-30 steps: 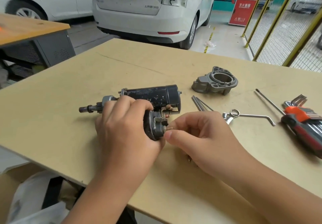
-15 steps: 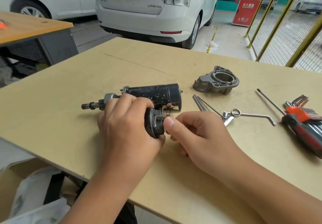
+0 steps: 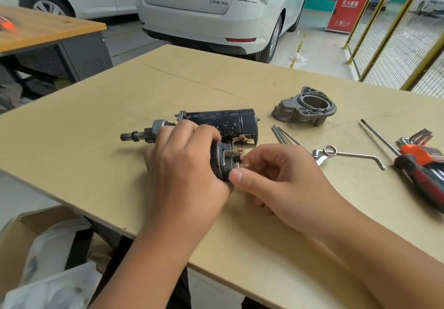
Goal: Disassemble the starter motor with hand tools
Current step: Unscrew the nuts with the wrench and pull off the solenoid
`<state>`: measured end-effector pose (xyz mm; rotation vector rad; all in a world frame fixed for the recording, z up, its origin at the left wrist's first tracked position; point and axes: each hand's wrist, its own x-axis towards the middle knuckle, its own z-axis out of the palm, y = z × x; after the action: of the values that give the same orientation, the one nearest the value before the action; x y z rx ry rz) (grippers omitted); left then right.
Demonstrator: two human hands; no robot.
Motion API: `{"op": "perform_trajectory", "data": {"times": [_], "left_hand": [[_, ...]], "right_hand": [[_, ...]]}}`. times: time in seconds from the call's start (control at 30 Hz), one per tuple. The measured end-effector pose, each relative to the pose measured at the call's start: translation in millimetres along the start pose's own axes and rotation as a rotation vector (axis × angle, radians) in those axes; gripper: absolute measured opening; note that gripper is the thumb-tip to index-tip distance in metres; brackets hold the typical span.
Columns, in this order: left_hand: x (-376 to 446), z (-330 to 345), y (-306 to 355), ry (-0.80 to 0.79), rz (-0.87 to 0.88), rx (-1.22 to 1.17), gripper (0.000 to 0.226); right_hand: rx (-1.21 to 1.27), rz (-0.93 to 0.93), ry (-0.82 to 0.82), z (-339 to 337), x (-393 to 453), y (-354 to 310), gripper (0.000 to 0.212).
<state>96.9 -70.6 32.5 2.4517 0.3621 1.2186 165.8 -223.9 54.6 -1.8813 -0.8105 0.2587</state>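
Both hands are busy at the near end of the starter motor [image 3: 223,126]: the left hand [image 3: 182,164] has its grip wrapped round the solenoid [image 3: 222,162], steadying it, while the right hand [image 3: 276,176] pinches narrowly with thumb and forefinger at a small copper terminal stud [image 3: 241,165] on the solenoid's end cap. I judge this to be the step of spinning off a terminal nut or washer by hand; whether a nut sits between the fingertips cannot be told. Next, the loosened piece wants lifting clear and setting down, and then probably a tool from the hex key set [image 3: 422,162] for the solenoid's screws. The motor lies on its side on the tabletop [image 3: 96,140], black body scuffed and paint-flecked, pinion shaft [image 3: 134,136] pointing left, copper lead showing by the far terminal. Its grey nose housing [image 3: 305,108] is already off and lies well apart to the right, near long through-bolts [image 3: 280,134] and a bent wrench [image 3: 348,156].
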Motion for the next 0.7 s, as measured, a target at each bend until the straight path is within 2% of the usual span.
{"op": "perform_trajectory", "data": {"times": [0.07,0.17,0.3,0.43,0.5,0.6,0.7], "left_hand": [[0.5,-1.6,-1.0,-0.006,-0.007,-0.018,0.049],[-0.6,-0.8,-1.2,-0.001,-0.005,-0.011,0.041],[-0.1,0.5,0.4,-0.007,-0.015,0.006,0.048],[0.4,-1.9,-0.2,-0.009,0.003,-0.017,0.049],[-0.5,-0.1,0.1,0.004,0.002,0.011,0.044],[0.0,-0.1,-0.1,-0.002,-0.002,0.006,0.043],[0.4,-1.9,-1.7,-0.010,-0.004,-0.012,0.047]], "right_hand": [[0.015,0.009,-0.032,-1.5,-0.1,-0.1,0.025],[0.050,0.012,-0.005,0.1,0.0,-1.4,0.037],[0.006,-0.001,-0.043,-0.2,1.8,2.7,0.018],[0.030,-0.004,-0.066,-1.7,-0.3,1.6,0.036],[0.024,-0.006,-0.031,-0.8,0.7,2.4,0.033],[0.013,-0.017,-0.084,-2.5,2.9,4.8,0.014],[0.071,-0.008,-0.086,-3.4,0.6,2.0,0.025]]}}
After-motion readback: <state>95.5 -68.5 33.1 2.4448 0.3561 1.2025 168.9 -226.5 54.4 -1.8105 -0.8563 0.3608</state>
